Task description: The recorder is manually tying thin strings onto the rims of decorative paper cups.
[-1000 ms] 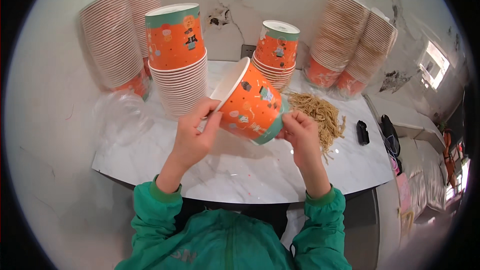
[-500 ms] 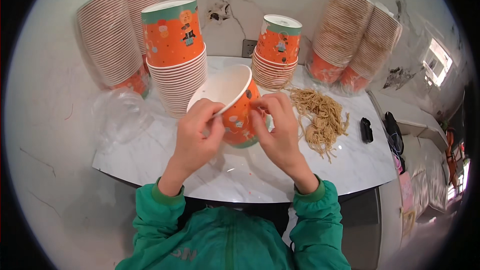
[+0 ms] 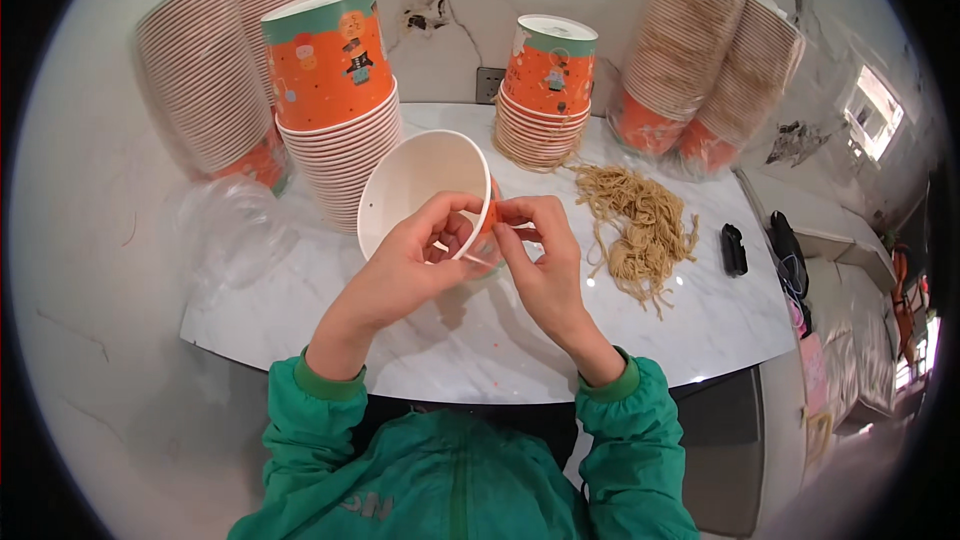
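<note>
Paper bowl, white inside and orange outside, is held tilted above the marble counter, its open mouth turned toward the camera, just in front of a tall stack of like bowls. The rim is pinched by both hands — the left hand is closed over the near lip with fingers curled inside, and the right hand is closed on the rim's right edge with thumb and fingertips; what is being worked at between the fingers is too small to be told. A thin paper rim gripped this tightly could be creased or torn, it is judged, if the two hands are pulled in opposite directions. Were either pinch loosened, the bowl could be dropped and rolled into the stack behind, and that stack looks tall enough to be toppled. A loose heap of tan strands lies just right of the right hand — it could be scattered by a sweep of the wrist. Crumpled clear plastic lies to the left, and a second, shorter stack stands behind.
</note>
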Demonstrator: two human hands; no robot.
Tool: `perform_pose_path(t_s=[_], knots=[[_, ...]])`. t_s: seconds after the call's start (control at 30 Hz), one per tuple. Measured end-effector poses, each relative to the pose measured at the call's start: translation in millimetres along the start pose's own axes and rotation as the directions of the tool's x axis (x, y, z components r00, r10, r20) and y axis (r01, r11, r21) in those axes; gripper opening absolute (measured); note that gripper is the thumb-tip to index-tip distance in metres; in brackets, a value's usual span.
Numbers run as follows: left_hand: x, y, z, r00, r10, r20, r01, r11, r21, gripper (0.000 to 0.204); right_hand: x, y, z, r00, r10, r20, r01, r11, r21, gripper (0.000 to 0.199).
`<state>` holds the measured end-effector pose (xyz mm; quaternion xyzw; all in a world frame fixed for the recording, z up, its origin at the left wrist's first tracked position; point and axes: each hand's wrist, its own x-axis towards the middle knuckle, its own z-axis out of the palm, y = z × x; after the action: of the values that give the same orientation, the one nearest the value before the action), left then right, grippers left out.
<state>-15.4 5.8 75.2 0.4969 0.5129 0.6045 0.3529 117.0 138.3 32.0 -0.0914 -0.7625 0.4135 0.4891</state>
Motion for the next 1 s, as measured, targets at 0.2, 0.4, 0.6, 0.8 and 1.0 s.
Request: perform_pose_path(t_s=[0.2,0.4,0.6,0.8,1.0], knots=[[3.6,-0.5,-4.6,0.995,-0.091,0.044,0.094,0.994,-0.06,0.052,-1.0,1.8,-1.2,0.997,0.08,-0.007,-0.079,0.995,0.061,0.018],[4.8,-11.7,-2.6,0.992,-0.11,0.059,0.109,0.994,0.012,0.062,-0.8,18.5,-0.1,0.969,0.245,-0.032,-0.239,0.962,0.133,0.015],[3.8,-9.7,-3.4,0.993,-0.116,0.036,0.116,0.993,0.011,0.061,0.2,24.6,-0.2,0.974,0.225,-0.038,-0.217,0.964,0.152,0.013],[2.4,-11.2,-6.8,0.993,-0.118,0.026,0.117,0.993,0.012,0.062,2.8,15.0,-3.4,0.958,0.284,0.033,-0.285,0.939,0.191,0.019],[3.0,-4.4,-4.1,0.99,-0.135,0.026,0.135,0.99,0.029,0.059,1.7,25.9,-8.3,0.949,0.315,0.002,-0.307,0.923,0.233,0.017]])
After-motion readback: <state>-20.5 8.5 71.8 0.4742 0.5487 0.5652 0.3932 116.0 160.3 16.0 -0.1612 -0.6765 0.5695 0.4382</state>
